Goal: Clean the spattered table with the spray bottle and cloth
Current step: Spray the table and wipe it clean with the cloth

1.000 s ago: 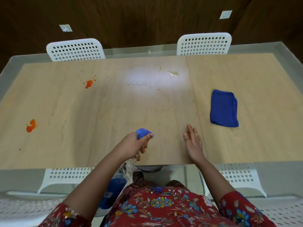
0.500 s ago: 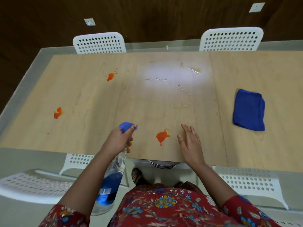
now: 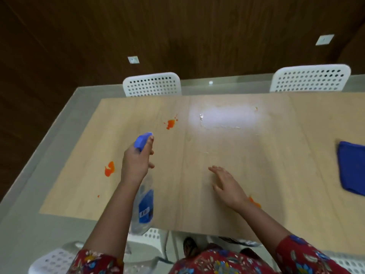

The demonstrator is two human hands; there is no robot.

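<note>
One wide wooden table (image 3: 256, 175) fills the view. Blue cloth (image 3: 351, 171) lies flat at its right edge — well apart from both hands. Spray bottle (image 3: 145, 204) is held above the left half, left hand (image 3: 136, 165) wrapped round its neck, nozzle toward the far orange spatter (image 3: 170, 123). Right hand (image 3: 227, 184) — fingers straight, holding nothing; near spatter (image 3: 254, 203) just beside its wrist.

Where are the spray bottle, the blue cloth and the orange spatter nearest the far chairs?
spray bottle (image 3: 146, 206): head view, its blue-labelled lower body.
blue cloth (image 3: 352, 168): head view, middle of its top face.
orange spatter (image 3: 170, 123): head view, its largest blob.
</note>
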